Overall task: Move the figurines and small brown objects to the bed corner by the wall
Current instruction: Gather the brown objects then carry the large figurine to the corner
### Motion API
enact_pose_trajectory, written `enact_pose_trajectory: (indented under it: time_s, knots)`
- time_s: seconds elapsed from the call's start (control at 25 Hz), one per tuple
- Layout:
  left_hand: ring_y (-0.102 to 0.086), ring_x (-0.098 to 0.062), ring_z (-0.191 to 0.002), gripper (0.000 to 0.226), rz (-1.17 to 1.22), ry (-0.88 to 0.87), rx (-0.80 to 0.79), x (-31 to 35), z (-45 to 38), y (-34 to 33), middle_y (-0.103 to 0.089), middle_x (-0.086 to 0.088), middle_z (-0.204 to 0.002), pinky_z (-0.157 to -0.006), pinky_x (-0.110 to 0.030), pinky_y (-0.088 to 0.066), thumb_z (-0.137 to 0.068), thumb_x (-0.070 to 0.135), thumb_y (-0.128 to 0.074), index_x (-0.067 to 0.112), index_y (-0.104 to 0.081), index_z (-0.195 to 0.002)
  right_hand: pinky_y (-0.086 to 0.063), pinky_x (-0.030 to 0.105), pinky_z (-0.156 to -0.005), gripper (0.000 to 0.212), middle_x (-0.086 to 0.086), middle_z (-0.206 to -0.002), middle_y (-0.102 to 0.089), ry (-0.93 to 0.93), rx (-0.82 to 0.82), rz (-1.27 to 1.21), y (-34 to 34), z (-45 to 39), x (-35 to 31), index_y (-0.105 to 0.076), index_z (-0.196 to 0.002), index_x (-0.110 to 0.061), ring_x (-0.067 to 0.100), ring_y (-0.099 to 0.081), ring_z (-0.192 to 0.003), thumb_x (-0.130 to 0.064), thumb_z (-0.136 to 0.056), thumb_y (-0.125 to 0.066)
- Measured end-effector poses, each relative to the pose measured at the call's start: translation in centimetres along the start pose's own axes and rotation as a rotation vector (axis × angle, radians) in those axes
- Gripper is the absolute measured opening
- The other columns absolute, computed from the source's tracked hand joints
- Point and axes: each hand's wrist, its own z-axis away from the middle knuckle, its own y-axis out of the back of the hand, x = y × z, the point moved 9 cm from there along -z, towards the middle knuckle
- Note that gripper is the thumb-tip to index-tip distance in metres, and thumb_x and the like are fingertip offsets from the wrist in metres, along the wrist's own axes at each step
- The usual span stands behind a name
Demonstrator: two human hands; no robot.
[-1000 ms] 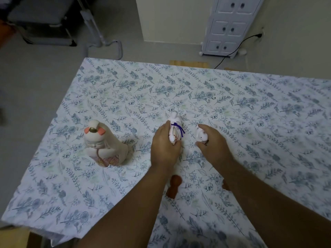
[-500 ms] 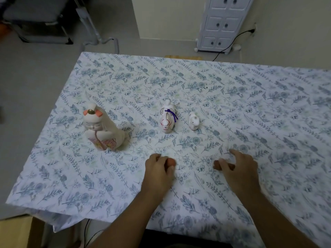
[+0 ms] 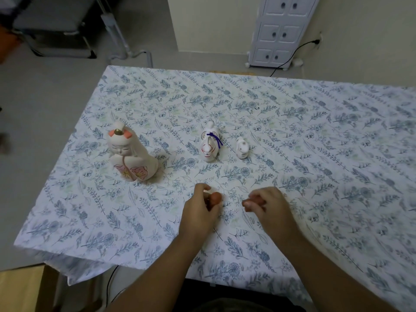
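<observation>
Left hand pinches a small brown object, rounded end poking up past the fingers, long axis hidden. Right hand curls around another brown piece, blurred. Beyond stand doll figurine, fox figurine, tiny white figurine, faces toward the camera.

The bedsheet is white with a blue-grey leaf and flower print all over, plus a few faint green sprigs. The doll figurine is cream white, with 2 orange-pink patches and a gold dot on its head and pink blossoms outlined in gold on the front. The fox figurine is white with thin red line markings and a purple cord round its neck. The small rabbit figurine is white with faint dark marks. Both small brown objects, 1 at the left hand and 1 at the right, look reddish brown. The drawer cabinet is white with dark knobs, and its cable is black. The floor is plain grey.
</observation>
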Motion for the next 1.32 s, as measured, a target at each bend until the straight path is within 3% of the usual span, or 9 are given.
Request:
enact_pose_trajectory:
  time_s: [0.12, 0.2, 0.36, 0.48, 0.64, 0.76, 0.88, 1.12, 1.32]
  knots:
    - [-0.065, 0.004, -0.087, 0.053, 0.004, -0.093, 0.035, 1.7, -1.2, 0.4, -0.066, 0.007, -0.105, -0.075, -0.013, -0.051, -0.080, 0.013, -0.078, 0.029, -0.057, -0.126, -0.047, 0.007, -0.081, 0.047, -0.007, -0.107, -0.053, 0.056, -0.027, -0.005, -1.4, -1.4, -2.4, -0.067, -0.124, -0.024, -0.005, -0.057, -0.092, -0.009, -0.082, -0.083]
    - [-0.065, -0.009, -0.095, 0.044, -0.001, -0.161, 0.080, 2.9, -2.1, 0.8, -0.063, 0.000, -0.108, -0.084, -0.029, -0.055, -0.078, 0.009, -0.079, 0.019, -0.066, -0.119, -0.051, 0.021, -0.088, 0.055, -0.005, -0.105, -0.057, 0.111, -0.043, 0.009, -2.3, -2.2, -3.7, -0.063, -0.131, -0.024, 0.007, -0.059, -0.098, -0.005, -0.082, -0.081]
    - [-0.064, -0.013, -0.088, 0.033, 0.017, -0.141, 0.045, 2.5, -2.5, 0.5, -0.066, 0.005, -0.094, -0.079, -0.037, -0.056, -0.075, 0.008, -0.081, 0.023, -0.063, -0.097, -0.053, 0.034, -0.087, 0.043, -0.001, -0.091, -0.065, 0.161, -0.096, 0.085, -3.9, -2.9, -3.6, -0.067, -0.119, -0.016, 0.019, -0.060, -0.094, -0.003, -0.081, -0.080]
    - [-0.065, -0.007, -0.081, 0.034, 0.045, -0.097, 0.045, 1.6, -2.1, 0.3, -0.069, 0.010, -0.085, -0.073, -0.033, -0.057, -0.076, 0.010, -0.082, 0.029, -0.059, -0.092, -0.051, 0.019, -0.068, 0.028, 0.004, -0.080, -0.066, 0.115, -0.102, 0.048, -4.3, -2.7, -2.5, -0.063, -0.089, -0.013, 0.014, -0.059, -0.077, -0.001, -0.076, -0.084]
    - [-0.065, 0.000, -0.082, 0.036, 0.089, -0.068, 0.029, 1.2, -2.8, 0.1, -0.070, 0.013, -0.085, -0.070, -0.019, -0.052, -0.073, 0.012, -0.086, 0.029, -0.059, -0.089, -0.045, 0.003, -0.065, 0.030, 0.008, -0.076, -0.066, 0.094, -0.089, 0.010, -4.6, -3.0, -2.0, -0.059, -0.081, -0.013, 0.016, -0.058, -0.076, 0.002, -0.074, -0.085]
    - [-0.063, -0.002, -0.083, 0.037, 0.078, -0.053, 0.008, 1.1, -3.0, -0.1, -0.069, 0.011, -0.090, -0.069, -0.017, -0.047, -0.072, 0.014, -0.087, 0.025, -0.061, -0.096, -0.051, 0.022, -0.078, 0.036, 0.000, -0.095, -0.069, 0.065, -0.110, 0.040, -4.5, -2.9, -2.2, -0.067, -0.100, -0.018, 0.012, -0.060, -0.087, -0.009, -0.074, -0.089]
    - [-0.061, -0.012, -0.099, 0.047, 0.021, -0.046, -0.024, 1.1, -2.5, 0.5, -0.066, 0.007, -0.107, -0.078, -0.023, -0.046, -0.074, 0.021, -0.084, 0.023, -0.061, -0.114, -0.039, 0.027, -0.093, 0.065, -0.008, -0.117, -0.058, 0.089, -0.048, 0.107, -3.4, -1.7, -3.4, -0.062, -0.130, -0.021, 0.010, -0.041, -0.113, -0.024, -0.072, -0.091]
    - [-0.048, -0.011, -0.129, 0.045, -0.064, -0.351, 0.294, 1.2, 2.4, 11.1, -0.059, 0.003, -0.134, -0.108, -0.024, -0.035, -0.090, 0.027, -0.072, 0.019, -0.057, -0.132, -0.052, 0.039, -0.095, 0.051, 0.000, -0.123, -0.066, 0.392, 0.112, 0.230, -3.9, 0.8, -12.3, -0.066, -0.128, -0.016, 0.018, -0.053, -0.115, -0.030, -0.082, -0.083]
    - [-0.048, 0.002, -0.124, 0.043, -0.006, -0.431, 0.513, -0.3, 2.1, 22.2, -0.055, 0.017, -0.129, -0.103, -0.016, -0.036, -0.092, 0.031, -0.068, 0.027, -0.054, -0.133, -0.039, 0.033, -0.111, 0.053, 0.000, -0.141, -0.060, 0.401, -0.017, 0.106, -10.3, -0.5, -20.6, -0.058, -0.140, -0.019, 0.018, -0.049, -0.134, -0.039, -0.092, -0.070]
